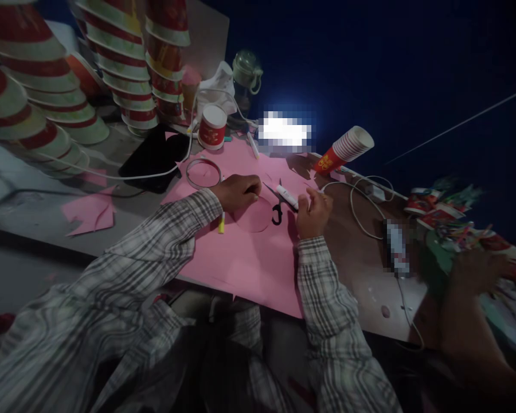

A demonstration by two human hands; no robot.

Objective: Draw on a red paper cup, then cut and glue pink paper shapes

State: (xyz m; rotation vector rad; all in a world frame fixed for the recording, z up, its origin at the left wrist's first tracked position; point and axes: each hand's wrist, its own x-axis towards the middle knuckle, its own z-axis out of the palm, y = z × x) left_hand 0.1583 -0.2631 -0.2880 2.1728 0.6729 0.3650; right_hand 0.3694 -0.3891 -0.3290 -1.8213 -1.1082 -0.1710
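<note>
My left hand (239,191) rests with curled fingers on a large pink paper sheet (245,258), pressing down beside a pink paper circle (253,217). My right hand (313,213) is closed around a white marker (286,196) that points up and to the left over the sheet. Black-handled scissors (277,211) lie on the paper between my two hands. A small yellow object (221,223) lies under my left wrist. Both arms wear plaid sleeves.
Tall stacks of red-and-white paper cups (124,63) fill the back left. A metal ring (203,173), a single cup (212,126), a black phone (155,158) with a white cable, a tipped cup stack (344,148) and pink scraps (90,213) lie around. Another person's arm (468,310) is at right.
</note>
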